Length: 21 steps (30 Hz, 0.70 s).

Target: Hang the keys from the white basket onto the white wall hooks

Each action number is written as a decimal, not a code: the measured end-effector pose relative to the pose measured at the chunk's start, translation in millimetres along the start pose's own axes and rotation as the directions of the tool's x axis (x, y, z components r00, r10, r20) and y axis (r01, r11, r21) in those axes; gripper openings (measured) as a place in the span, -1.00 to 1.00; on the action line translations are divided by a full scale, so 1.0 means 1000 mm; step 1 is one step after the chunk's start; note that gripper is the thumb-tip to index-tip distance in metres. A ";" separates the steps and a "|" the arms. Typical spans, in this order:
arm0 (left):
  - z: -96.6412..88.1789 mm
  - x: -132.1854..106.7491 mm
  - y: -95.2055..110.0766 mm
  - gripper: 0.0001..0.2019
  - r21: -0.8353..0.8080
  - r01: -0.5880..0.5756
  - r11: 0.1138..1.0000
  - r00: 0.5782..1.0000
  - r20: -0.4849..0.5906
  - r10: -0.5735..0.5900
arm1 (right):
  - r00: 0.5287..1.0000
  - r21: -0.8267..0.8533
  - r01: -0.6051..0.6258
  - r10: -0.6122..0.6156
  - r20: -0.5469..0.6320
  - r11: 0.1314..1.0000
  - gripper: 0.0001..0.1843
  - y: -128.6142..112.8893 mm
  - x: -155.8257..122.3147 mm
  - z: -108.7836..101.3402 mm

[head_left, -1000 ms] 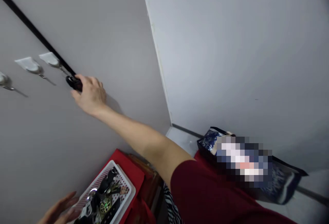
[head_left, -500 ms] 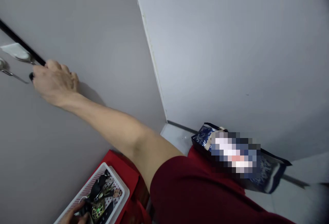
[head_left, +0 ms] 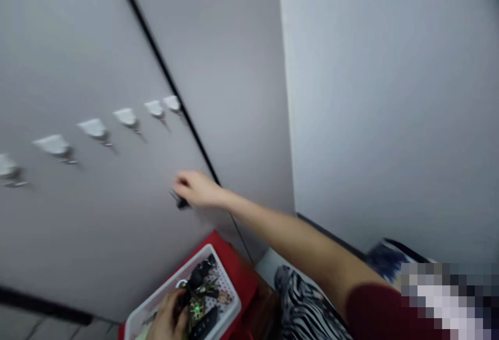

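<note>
A small dark key fob (head_left: 180,202) is pinched in the right hand (head_left: 198,189) below the wall hooks (head_left: 127,117); keys (head_left: 197,306) in the white basket (head_left: 230,298) are grasped by the left hand (head_left: 167,316).

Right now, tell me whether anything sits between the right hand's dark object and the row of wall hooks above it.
Nothing visible does. The right hand holds a small dark object against bare grey wall below the wall hooks; only blurred, open wall lies between.

hooks (head_left: 95,128) in row on wall | tray (head_left: 228,309) on table (head_left: 237,270) below | bag (head_left: 384,259) right of table
</note>
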<state>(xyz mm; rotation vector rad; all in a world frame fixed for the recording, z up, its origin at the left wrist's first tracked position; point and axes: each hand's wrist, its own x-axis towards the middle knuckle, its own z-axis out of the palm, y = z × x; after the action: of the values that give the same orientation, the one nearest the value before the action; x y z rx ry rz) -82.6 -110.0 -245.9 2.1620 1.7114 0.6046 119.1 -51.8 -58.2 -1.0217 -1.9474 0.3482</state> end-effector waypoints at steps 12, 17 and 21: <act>-0.066 0.037 0.004 -0.65 -0.750 0.208 0.628 0.970 0.077 -0.229 | 0.888 0.108 -0.218 0.152 0.434 0.970 -0.61 0.025 -0.026 0.097; -0.181 0.063 0.051 -0.49 -0.938 -0.025 0.346 1.000 -0.023 0.008 | 0.897 0.675 -0.306 -0.033 0.440 0.671 -0.44 -0.047 0.051 0.063; -0.223 0.066 0.080 -0.45 -0.940 -0.019 0.340 0.988 0.035 0.153 | 0.783 0.787 -0.483 -0.213 0.585 0.384 -0.40 -0.075 0.070 0.061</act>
<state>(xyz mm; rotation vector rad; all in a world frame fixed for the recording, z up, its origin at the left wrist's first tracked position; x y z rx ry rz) -116.9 -67.7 -6.2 1.3302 0.7430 1.1175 11.7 -35.5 -9.0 -0.2620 -1.6703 1.8746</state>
